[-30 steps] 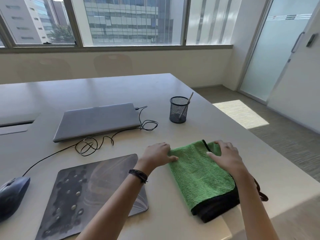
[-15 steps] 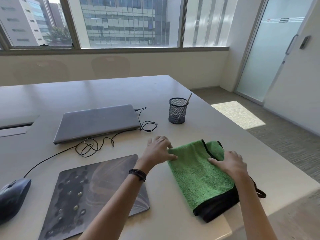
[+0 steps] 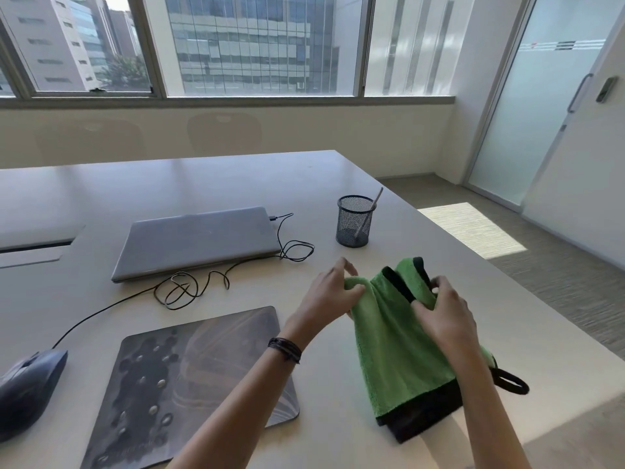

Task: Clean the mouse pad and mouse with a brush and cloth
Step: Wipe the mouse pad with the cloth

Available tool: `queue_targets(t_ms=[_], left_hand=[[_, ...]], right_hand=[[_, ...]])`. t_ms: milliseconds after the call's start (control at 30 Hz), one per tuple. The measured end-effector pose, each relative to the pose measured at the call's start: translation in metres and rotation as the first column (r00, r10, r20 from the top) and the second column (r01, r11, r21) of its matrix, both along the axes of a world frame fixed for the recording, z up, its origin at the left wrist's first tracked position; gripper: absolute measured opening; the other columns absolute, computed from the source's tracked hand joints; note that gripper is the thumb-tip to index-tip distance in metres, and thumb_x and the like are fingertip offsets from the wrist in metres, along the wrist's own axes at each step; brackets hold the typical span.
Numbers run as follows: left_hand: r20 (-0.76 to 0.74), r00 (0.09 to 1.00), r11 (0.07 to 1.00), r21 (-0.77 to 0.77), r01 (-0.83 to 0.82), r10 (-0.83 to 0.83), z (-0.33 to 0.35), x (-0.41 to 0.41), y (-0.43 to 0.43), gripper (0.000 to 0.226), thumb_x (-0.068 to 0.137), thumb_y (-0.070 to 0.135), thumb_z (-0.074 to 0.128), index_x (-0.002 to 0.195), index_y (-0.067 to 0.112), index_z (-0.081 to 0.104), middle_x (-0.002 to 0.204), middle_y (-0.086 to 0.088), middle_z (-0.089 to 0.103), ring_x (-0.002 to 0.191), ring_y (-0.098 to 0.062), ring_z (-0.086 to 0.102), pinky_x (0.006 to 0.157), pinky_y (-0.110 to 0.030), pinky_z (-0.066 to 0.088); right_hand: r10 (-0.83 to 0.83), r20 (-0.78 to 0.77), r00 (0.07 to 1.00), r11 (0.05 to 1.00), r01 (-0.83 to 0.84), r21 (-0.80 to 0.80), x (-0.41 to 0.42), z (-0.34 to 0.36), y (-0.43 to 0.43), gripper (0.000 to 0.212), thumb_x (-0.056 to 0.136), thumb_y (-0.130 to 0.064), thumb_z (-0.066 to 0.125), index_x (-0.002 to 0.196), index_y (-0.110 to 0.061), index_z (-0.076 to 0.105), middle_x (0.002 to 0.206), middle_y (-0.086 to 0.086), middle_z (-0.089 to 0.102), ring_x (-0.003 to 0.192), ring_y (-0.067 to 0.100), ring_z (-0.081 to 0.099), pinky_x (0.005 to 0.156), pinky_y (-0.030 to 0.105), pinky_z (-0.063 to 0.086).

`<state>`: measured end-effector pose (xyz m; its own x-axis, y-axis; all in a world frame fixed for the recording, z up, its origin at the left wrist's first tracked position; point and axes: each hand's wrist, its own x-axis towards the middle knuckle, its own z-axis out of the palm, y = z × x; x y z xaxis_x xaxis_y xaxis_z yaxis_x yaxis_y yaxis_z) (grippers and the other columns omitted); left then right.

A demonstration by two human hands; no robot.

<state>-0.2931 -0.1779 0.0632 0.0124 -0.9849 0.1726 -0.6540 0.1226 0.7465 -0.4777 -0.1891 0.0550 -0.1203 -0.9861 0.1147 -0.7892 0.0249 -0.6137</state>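
Pale counter [image 3: 203, 177] fills most of the view, with windows beyond its far edge. Closed grey laptop [image 3: 199, 242] lies on it at centre-left, lid down. Dark mouse pad [image 3: 189, 384] with a pale swirl print lies flat on the near side of the laptop, its near corner running out of frame. Green cloth [image 3: 399, 350], black on its underside and along its edging, lies just right of the pad without touching it. The near end rests on the counter close to the right edge, and the far end is raised and bunched. A black loop [image 3: 510, 382] sticks out from its right side. Both hands are on the raised end. Left hand [image 3: 331, 296]: fingers and thumb curled, pinching the far-left corner into a small roll. Right hand [image 3: 443, 316]: fingers curled into the far-right edge, gripping a fold. Dark mouse [image 3: 27, 390] sits at the left frame edge, left of the pad and apart from it. Black mesh cup [image 3: 353, 221] stands upright beyond the cloth, right of the laptop. Thin black cable [image 3: 182, 289] runs from the mouse in loose loops along the laptop's front to a plug at its right rear corner. Dark braided band [image 3: 285, 348] on the left wrist. Thin pale stick [image 3: 377, 198] leans in the cup; cannot tell whether it is the brush.
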Motion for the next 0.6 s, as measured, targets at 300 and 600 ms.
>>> queue_targets(t_ms=[300, 600], left_hand=[[-0.37, 0.926, 0.997, 0.062, -0.055, 0.074, 0.01, 0.003, -0.004, 0.023, 0.088, 0.022, 0.057, 0.105, 0.01, 0.048, 0.097, -0.02, 0.069, 0.085, -0.033, 0.068, 0.082, -0.045, 0.054], [-0.323, 0.946, 0.989, 0.133, 0.059, -0.013, 0.004, 0.014, 0.014, 0.037, 0.092, 0.033, 0.053, 0.123, 0.019, 0.038, 0.098, -0.009, 0.07, 0.085, -0.02, 0.07, 0.083, -0.034, 0.053]], right_hand=[[0.283, -0.005, 0.959, 0.959, -0.283, 0.024, 0.039, 0.018, 0.033, 0.087, 0.061, -0.084, 0.044, 0.128, -0.03, 0.037, 0.112, -0.003, 0.062, 0.108, 0.025, 0.058, 0.087, 0.037, 0.04], [0.202, -0.2, 0.959, 0.977, -0.182, 0.113, 0.059, 0.003, 0.025, 0.076, 0.076, -0.041, 0.064, 0.135, -0.017, 0.023, 0.125, 0.007, 0.052, 0.117, 0.029, 0.049, 0.096, 0.041, 0.034]])
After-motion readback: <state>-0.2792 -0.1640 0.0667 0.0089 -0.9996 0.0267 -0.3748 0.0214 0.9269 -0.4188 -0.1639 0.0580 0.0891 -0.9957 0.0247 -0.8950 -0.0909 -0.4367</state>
